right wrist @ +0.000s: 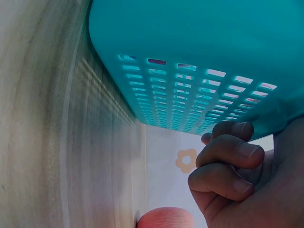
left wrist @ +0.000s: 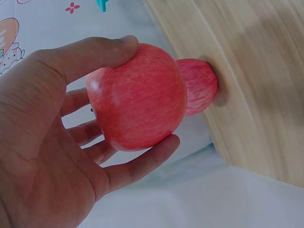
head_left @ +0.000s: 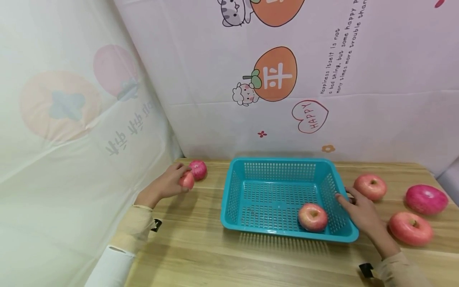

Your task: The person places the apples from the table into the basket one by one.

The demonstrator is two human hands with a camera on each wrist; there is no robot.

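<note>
My left hand (head_left: 172, 181) holds a red apple (left wrist: 137, 97) above the table at the left; the left wrist view shows thumb and fingers spread round it. Just behind that apple sits a round magenta, streaked thing (head_left: 198, 170), like an onion. My right hand (head_left: 362, 211) grips the right rim of a turquoise plastic basket (head_left: 279, 233), thumb over the rim. In the right wrist view its other fingers (right wrist: 228, 156) are curled outside the basket wall. One red-and-yellow apple (head_left: 313, 217) lies inside, in the basket's near right corner.
To the right of the basket lie two apples, a farther apple (head_left: 370, 187) and a nearer apple (head_left: 410, 228), with another magenta round thing (head_left: 426, 199) beside them. The wooden table (head_left: 201, 255) meets a printed white cloth (head_left: 208, 131) at the back and left.
</note>
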